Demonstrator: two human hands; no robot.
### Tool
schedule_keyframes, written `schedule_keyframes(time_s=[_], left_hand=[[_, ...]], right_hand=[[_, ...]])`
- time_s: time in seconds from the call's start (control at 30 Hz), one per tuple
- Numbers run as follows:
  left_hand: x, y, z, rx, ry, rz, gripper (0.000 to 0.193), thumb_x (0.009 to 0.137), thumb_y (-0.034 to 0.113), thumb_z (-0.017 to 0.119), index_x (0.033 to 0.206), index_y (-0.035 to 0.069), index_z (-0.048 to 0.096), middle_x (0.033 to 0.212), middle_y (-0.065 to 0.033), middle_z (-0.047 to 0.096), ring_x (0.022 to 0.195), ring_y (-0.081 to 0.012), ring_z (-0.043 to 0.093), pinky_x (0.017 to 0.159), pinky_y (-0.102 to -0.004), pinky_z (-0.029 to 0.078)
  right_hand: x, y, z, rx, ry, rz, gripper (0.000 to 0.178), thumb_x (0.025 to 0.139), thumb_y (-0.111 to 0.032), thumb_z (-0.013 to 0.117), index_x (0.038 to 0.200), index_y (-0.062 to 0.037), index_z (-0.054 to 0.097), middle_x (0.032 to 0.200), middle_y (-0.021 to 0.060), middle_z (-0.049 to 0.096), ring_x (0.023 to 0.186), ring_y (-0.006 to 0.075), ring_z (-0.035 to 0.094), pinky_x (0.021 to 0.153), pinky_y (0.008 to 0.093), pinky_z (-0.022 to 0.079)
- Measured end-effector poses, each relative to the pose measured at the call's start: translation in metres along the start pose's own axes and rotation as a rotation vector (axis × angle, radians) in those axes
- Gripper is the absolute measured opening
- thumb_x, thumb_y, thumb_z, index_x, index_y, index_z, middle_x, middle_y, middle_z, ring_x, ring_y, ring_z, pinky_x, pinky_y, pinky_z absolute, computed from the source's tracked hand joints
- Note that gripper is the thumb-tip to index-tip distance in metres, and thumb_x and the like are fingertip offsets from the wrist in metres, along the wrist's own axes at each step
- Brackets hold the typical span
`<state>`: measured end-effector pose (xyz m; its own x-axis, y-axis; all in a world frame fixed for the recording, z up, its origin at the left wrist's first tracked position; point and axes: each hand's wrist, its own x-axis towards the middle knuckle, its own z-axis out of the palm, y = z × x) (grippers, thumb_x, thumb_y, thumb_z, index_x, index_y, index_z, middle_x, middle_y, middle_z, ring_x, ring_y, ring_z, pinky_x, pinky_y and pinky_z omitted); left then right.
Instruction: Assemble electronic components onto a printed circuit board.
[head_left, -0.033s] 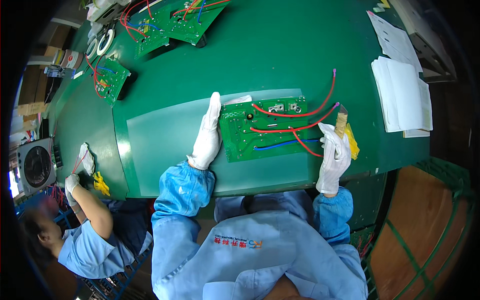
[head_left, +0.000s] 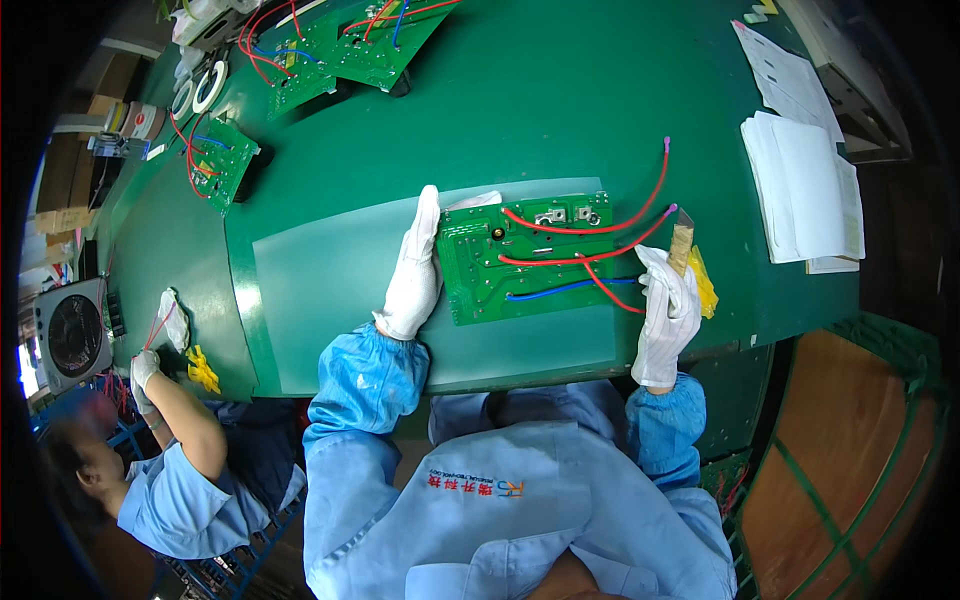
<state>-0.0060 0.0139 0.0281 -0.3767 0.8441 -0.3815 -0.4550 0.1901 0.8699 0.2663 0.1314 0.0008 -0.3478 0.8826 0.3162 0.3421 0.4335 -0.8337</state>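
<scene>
A green circuit board (head_left: 470, 285) is held above the table with its soldered face up. My left hand (head_left: 412, 270), in a white glove, grips its left edge, the thumb side along the far corner. Red wires (head_left: 560, 262) and a blue wire (head_left: 560, 291) run across the board toward the right; two red ends with purple tips stick out past it. Closed at the board's right side, my gloved right hand (head_left: 668, 315) holds a tape-wrapped blade (head_left: 681, 245) with its slanted tip pointing away from me. One red and the blue wire end at its fingers.
Under the board lies a translucent sheet (head_left: 330, 300) on the green table (head_left: 560, 110). A yellow crumpled item (head_left: 702, 285) sits beside my right hand. Papers (head_left: 803, 190) lie at right. More wired boards (head_left: 375, 60) stand far left. A co-worker (head_left: 195, 470) sits at left, near a fan (head_left: 75, 333).
</scene>
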Motion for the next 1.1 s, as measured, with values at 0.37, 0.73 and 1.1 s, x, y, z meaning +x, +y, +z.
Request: schedule_keyframes(time_s=[0.37, 0.73, 1.1], left_hand=[[-0.002, 0.002, 0.005, -0.102, -0.01, -0.042, 0.092, 0.101, 0.073, 0.026, 0.142, -0.005, 0.053, 0.14, -0.0168, 0.06, 0.126, -0.0257, 0.06, 0.112, -0.0384, 0.044], [-0.004, 0.001, 0.002, 0.096, -0.014, 0.057, 0.082, 0.103, 0.068, 0.035, 0.142, -0.001, 0.056, 0.131, -0.0128, 0.065, 0.115, -0.0184, 0.064, 0.103, -0.0322, 0.05], [-0.013, 0.013, 0.012, 0.113, -0.001, 0.082, 0.057, 0.096, 0.031, 0.068, 0.14, -0.003, 0.056, 0.138, -0.0125, 0.061, 0.126, -0.0185, 0.055, 0.11, -0.0322, 0.04]], right_hand=[[0.0, 0.0, -0.002, -0.033, -0.006, -0.023, 0.022, 0.094, 0.001, 0.06, 0.113, 0.0002, 0.07, 0.108, 0.0119, 0.073, 0.09, 0.0267, 0.068, 0.089, 0.0376, 0.052], [0.007, -0.011, -0.002, 0.049, -0.025, -0.032, 0.024, 0.095, 0.004, 0.057, 0.115, 0.0022, 0.07, 0.11, 0.0147, 0.07, 0.091, 0.024, 0.067, 0.077, 0.032, 0.054], [0.007, -0.002, 0.001, -0.007, 0.015, -0.105, 0.026, 0.089, 0.008, 0.061, 0.112, -0.0007, 0.071, 0.108, 0.0114, 0.073, 0.097, 0.0278, 0.068, 0.084, 0.0361, 0.054]])
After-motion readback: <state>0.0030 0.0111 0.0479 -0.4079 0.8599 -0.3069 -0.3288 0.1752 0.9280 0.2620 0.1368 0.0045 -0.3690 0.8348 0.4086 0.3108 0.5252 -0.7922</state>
